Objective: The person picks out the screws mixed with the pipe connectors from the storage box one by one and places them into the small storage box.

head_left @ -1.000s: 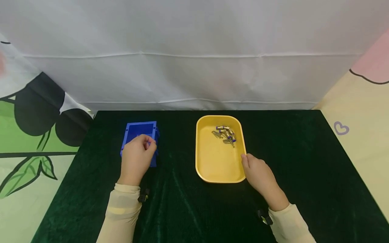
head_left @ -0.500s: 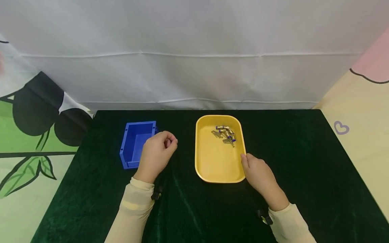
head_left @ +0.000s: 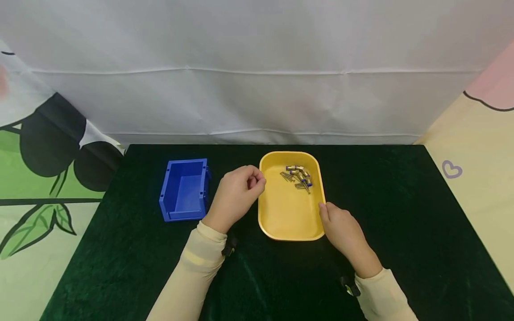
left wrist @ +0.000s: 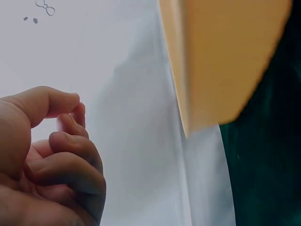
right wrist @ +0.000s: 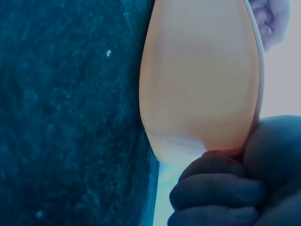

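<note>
My right hand point(head_left: 346, 232) grips the right rim of a yellow tray point(head_left: 283, 223), thumb on top and fingers curled beneath. Inside the tray, towards its back right, lie several brass fittings point(head_left: 299, 168) with blue-purple ends and several thin screws point(head_left: 300, 186). At the tray's left rim hovers my left hand point(head_left: 234, 196), its fingers curled and the thumb tip close to the index finger. The left wrist view shows no object between these fingertips point(left wrist: 75, 101). To the left stands a blue bin point(head_left: 186, 214) with a low front; nothing is visible inside it.
Dark green cloth point(head_left: 385, 187) covers the table. Behind it hangs a white sheet point(head_left: 257, 102), with printed cloth point(head_left: 474, 214) at both sides. A strip of table separates the blue bin from the yellow tray.
My left hand has moved right from over the blue bin to the yellow tray's left rim, fingers still curled. The right hand, the tray and its contents stay put.
</note>
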Motion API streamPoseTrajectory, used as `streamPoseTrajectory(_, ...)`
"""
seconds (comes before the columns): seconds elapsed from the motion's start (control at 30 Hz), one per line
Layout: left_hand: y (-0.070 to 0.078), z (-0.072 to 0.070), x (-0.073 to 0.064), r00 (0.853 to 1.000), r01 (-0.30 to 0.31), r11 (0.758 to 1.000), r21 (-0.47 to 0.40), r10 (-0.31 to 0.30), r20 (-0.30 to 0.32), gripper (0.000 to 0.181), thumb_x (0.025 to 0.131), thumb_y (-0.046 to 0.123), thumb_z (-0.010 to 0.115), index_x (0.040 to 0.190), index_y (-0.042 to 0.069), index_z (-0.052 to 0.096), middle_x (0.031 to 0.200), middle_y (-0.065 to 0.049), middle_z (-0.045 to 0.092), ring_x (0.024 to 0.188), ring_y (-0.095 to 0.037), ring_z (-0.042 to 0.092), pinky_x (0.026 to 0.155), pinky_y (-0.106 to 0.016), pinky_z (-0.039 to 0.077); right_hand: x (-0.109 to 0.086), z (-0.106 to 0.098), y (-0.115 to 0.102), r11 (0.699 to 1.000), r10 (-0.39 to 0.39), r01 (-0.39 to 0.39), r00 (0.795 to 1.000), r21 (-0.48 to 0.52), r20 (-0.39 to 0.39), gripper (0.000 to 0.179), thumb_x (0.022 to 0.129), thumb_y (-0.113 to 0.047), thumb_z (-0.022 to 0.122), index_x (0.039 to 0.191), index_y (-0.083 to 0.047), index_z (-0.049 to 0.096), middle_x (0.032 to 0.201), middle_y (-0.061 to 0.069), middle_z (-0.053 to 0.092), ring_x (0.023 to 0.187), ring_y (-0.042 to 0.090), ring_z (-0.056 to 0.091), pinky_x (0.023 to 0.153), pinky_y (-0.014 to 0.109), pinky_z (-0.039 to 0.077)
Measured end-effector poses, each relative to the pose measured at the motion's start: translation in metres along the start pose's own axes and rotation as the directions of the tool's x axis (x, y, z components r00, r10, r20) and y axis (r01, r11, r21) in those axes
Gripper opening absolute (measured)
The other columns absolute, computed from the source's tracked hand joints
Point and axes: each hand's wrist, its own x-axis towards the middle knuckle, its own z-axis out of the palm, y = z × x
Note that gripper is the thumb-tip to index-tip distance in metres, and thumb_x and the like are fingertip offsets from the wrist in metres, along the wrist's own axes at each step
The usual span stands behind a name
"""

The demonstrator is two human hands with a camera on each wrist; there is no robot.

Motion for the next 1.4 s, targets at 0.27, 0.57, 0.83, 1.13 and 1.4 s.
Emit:
streamPoseTrajectory(0.27, 0.023, 0.013, 0.011, 0.997, -0.036, 0.995, -0.092, 0.042, 0.062, 0.01, 0.096, 0.026, 0.062, 0.093, 0.017, 0.065, 0.075, 0.003, 0.054, 0.066, -0.013, 0.052, 0.057, -0.026, 0.048, 0.0, -0.001, 0.001, 1.0, -0.01, 0.01, 1.0, 0.003, -0.001, 0.043, 0.108, -0.042, 0.032, 0.105, -0.008, 0.058, 0.073, 0.005, 0.055, 0.057, 0.02, 0.052, 0.055, 0.031, 0.043)
streamPoseTrajectory(0.57, 0.036, 0.028, 0.025, 0.991, -0.006, 0.98, -0.2, 0.032, 0.127, 0.011, 0.097, 0.028, 0.062, 0.094, 0.018, 0.065, 0.076, 0.003, 0.056, 0.066, -0.013, 0.052, 0.058, -0.025, 0.045, -0.001, 0.001, 0.003, 1.0, -0.023, 0.023, 1.0, 0.0, -0.005, 0.043, 0.108, -0.042, 0.032, 0.106, -0.008, 0.058, 0.073, 0.005, 0.055, 0.057, 0.019, 0.053, 0.056, 0.031, 0.044)
streamPoseTrajectory(0.83, 0.032, 0.041, 0.036, 0.984, 0.069, 0.971, -0.23, -0.028, 0.177, 0.012, 0.098, 0.027, 0.063, 0.096, 0.015, 0.066, 0.082, 0.001, 0.059, 0.071, -0.016, 0.054, 0.064, -0.026, 0.047, 0.001, 0.0, 0.003, 1.0, -0.02, 0.02, 1.0, -0.001, -0.006, 0.043, 0.108, -0.042, 0.032, 0.106, -0.008, 0.058, 0.073, 0.005, 0.056, 0.057, 0.019, 0.053, 0.056, 0.031, 0.044)
streamPoseTrajectory(1.13, 0.025, 0.051, 0.042, 0.97, 0.13, 0.979, -0.158, -0.092, 0.224, 0.012, 0.098, 0.026, 0.064, 0.096, 0.014, 0.066, 0.077, -0.001, 0.056, 0.068, -0.016, 0.054, 0.058, -0.024, 0.045, 0.002, 0.001, 0.002, 1.0, -0.013, 0.013, 1.0, -0.01, 0.001, 0.043, 0.108, -0.042, 0.032, 0.105, -0.008, 0.058, 0.072, 0.005, 0.055, 0.057, 0.019, 0.052, 0.055, 0.032, 0.044)
streamPoseTrajectory(1.4, 0.038, 0.05, 0.046, 0.97, 0.125, 0.982, -0.141, -0.091, 0.226, 0.012, 0.099, 0.028, 0.061, 0.096, 0.017, 0.065, 0.079, 0.0, 0.057, 0.07, -0.016, 0.055, 0.062, -0.026, 0.048, 0.002, 0.001, 0.002, 1.0, -0.017, 0.017, 1.0, -0.005, -0.01, 0.042, 0.108, -0.041, 0.033, 0.106, -0.007, 0.058, 0.072, 0.005, 0.055, 0.057, 0.019, 0.052, 0.055, 0.031, 0.044)
